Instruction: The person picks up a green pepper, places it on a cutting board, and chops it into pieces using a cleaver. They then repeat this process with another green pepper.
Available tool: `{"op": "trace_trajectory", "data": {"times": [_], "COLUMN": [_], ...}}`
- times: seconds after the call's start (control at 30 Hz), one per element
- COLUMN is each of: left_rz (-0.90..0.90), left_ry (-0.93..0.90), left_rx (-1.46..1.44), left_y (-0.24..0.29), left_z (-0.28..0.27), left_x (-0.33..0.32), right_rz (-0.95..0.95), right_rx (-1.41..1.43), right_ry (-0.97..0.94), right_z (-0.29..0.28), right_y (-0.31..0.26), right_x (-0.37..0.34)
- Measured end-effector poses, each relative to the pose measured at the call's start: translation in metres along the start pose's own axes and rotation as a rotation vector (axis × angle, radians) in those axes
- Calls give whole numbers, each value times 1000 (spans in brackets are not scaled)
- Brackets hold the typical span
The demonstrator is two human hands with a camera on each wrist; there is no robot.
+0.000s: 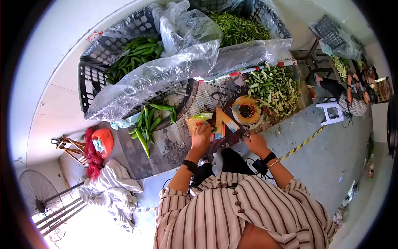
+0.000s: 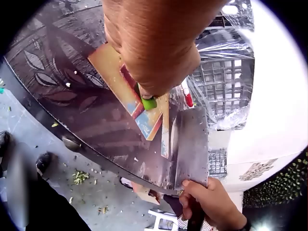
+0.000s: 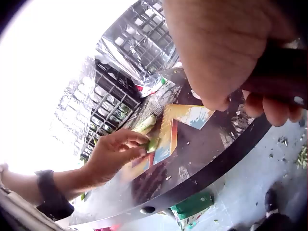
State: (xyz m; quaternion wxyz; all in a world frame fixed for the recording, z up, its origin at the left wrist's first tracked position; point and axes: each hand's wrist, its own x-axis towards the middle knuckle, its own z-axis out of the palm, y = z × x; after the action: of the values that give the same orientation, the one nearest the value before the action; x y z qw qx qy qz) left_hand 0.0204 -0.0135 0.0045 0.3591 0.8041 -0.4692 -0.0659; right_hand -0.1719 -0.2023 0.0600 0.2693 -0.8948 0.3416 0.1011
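Observation:
My left hand (image 1: 202,137) pinches a green pepper (image 2: 149,103) between thumb and fingers, low over the orange-patterned part of the table (image 1: 166,155). Most of that pepper is hidden by the hand. A cleaver's dark handle (image 3: 284,72) is gripped in my right hand (image 1: 257,145), near the table's front edge. Its broad grey blade (image 2: 191,149) stands apart from the pepper in the left wrist view. Just beyond my left fingers lies a pale, cut pepper piece (image 1: 203,116). Several whole long peppers (image 1: 147,124) are heaped to the left.
Chopped peppers (image 1: 275,91) are piled at the table's right end. Behind, plastic-lined dark crates (image 1: 93,85) hold whole peppers (image 1: 139,54) and cut ones (image 1: 238,29). Another person (image 1: 352,101) sits far right beside a white stool (image 1: 331,113). A red bag (image 1: 103,141) stands left.

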Motion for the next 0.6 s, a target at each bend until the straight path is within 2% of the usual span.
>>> {"op": "trace_trajectory", "data": {"times": [0.1, 0.2, 0.27, 0.37, 0.4, 0.47, 0.6], "left_rz": [28, 12, 6, 10, 11, 23, -21], "left_ry": [50, 75, 112, 138, 134, 175, 169], "left_rx": [-5, -42, -33, -57, -58, -76, -59], "left_y": [-3, -3, -3, -1, 0, 1, 4], "left_z": [-1, 0, 1, -1, -2, -3, -3], "left_x": [-3, -3, -3, -4, -4, -4, -6], "right_rz": [51, -35, -135, -161, -158, -285, -359], "right_rx": [-4, 68, 47, 44, 45, -47, -51], "right_ry": [-56, -3, 11, -56, -57, -117, -112], "right_z": [12, 17, 6, 1, 6, 12, 22], "right_y": [6, 13, -14, -59, -65, -74, -86], "right_x": [8, 12, 10, 8, 10, 16, 22]}}
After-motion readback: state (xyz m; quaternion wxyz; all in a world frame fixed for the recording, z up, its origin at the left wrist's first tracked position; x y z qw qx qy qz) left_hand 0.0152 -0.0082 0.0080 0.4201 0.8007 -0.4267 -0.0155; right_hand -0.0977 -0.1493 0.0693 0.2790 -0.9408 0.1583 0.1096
